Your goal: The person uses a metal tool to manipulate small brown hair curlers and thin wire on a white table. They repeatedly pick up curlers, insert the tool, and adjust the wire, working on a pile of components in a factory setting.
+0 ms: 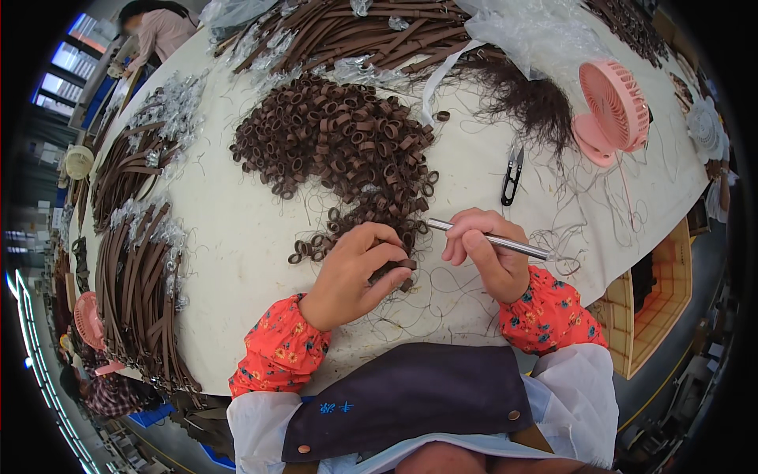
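A workshop spreads around a pale cloth-covered desk (213,261), where loose threads (454,312) trail across the surface. A large heap of brown strap loops (332,134) lies at the middle of the desk, its near end reaching the person's hands. The left hand (351,272) is partly curled at that end, thumb and fingers closed on a single brown loop (406,265). The right hand (499,270) grips a slim silver metal rod (517,246), the rod's far end pointing left, just beside the heap. Beyond the right hand lie black thread snips (513,178), with a pink fan (612,107) farther to the right and a dark thread tangle (533,103) near it. Brown straps (138,288) are bunched along the left edge, and more straps (363,35) with clear plastic wrapping lie at the far side.
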The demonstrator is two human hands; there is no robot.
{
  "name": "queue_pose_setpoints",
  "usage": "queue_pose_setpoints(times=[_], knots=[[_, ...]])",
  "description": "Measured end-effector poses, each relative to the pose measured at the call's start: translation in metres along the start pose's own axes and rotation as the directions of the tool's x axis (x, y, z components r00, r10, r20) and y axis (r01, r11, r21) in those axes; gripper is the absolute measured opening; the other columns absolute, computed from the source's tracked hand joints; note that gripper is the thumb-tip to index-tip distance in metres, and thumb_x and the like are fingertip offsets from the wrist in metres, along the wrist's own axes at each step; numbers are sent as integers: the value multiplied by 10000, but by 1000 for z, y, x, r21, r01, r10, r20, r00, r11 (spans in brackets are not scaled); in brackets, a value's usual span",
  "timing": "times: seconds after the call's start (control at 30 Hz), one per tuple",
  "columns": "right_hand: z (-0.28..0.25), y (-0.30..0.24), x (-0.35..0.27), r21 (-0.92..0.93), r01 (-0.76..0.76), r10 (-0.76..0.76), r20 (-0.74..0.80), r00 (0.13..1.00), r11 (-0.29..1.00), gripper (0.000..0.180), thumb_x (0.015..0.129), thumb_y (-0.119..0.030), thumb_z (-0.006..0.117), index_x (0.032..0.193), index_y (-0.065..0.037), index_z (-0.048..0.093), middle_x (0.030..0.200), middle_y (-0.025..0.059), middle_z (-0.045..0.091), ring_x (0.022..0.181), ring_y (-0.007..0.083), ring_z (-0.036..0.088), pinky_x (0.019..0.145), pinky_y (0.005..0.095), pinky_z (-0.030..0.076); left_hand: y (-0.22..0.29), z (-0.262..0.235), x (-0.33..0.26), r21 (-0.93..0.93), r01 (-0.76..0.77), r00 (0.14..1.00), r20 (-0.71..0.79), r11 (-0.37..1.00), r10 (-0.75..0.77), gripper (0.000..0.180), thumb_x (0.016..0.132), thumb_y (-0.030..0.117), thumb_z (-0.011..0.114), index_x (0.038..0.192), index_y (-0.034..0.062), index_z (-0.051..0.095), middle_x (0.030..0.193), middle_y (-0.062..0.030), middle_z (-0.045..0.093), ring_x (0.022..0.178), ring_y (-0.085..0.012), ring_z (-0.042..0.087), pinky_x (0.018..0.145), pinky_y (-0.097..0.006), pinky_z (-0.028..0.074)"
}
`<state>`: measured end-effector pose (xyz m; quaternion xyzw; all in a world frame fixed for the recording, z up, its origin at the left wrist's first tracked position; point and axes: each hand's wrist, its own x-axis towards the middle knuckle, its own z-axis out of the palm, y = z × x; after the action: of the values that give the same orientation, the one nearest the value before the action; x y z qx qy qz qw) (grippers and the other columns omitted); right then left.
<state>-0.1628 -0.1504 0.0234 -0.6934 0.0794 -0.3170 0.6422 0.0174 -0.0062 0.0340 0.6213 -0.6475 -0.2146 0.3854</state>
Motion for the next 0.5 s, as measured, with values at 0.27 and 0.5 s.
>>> queue_pose_setpoints(times=[0.27, 0.5], knots=[[5, -5, 6, -206, 187, -155, 159, 975, 961, 186, 842, -35, 635, 1026, -48, 609, 850, 116, 639, 733, 235, 634, 647, 308, 498, 6, 12, -16, -783, 200, 976, 102, 590, -195, 129, 892, 100, 638, 871, 7, 551, 861, -82, 666, 638, -50, 568, 562, -197, 456], [17, 10, 3, -300, 272, -211, 223, 952, 914, 332, 772, 7, 689, 1078, -84, 597, 927, 105, 631, 808, 276, 622, 696, 325, 507, 0, 11, -13, -603, 323, 941, 124, 729, -315, 108, 921, 96, 592, 944, 2, 545, 758, -39, 641, 648, -46, 566, 553, -189, 442]])
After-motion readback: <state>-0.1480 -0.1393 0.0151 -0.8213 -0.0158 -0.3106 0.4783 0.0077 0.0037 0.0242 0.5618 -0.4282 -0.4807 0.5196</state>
